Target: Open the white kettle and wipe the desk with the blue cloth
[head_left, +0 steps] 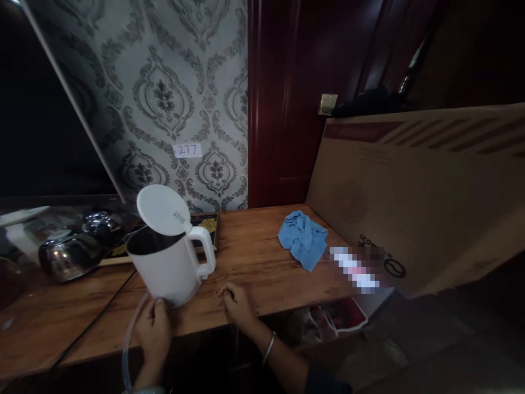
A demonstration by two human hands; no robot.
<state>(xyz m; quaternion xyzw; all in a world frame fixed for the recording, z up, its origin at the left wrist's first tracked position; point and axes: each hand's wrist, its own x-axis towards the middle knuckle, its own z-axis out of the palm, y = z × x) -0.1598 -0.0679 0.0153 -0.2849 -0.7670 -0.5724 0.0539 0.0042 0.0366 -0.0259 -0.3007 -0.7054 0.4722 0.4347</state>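
A white electric kettle (166, 262) stands on the wooden table (254, 257) with its round lid (162, 209) flipped up and its handle facing right. My left hand (153, 328) touches the kettle's base at the table's front edge. My right hand (238, 303) rests on the tabletop just right of the kettle, fingers curled and holding nothing, a metal bangle (268, 347) on its wrist. A clear tube (129, 339) curves down beside my left hand. A crumpled blue cloth (303, 238) lies farther right on the table.
A large cardboard box (418, 191) leans at the table's right end. Shiny metal kettles (71, 251) sit on a tray at the left under a dark screen (41, 109). A black cable (94, 323) crosses the table. Patterned wallpaper and a dark red door stand behind.
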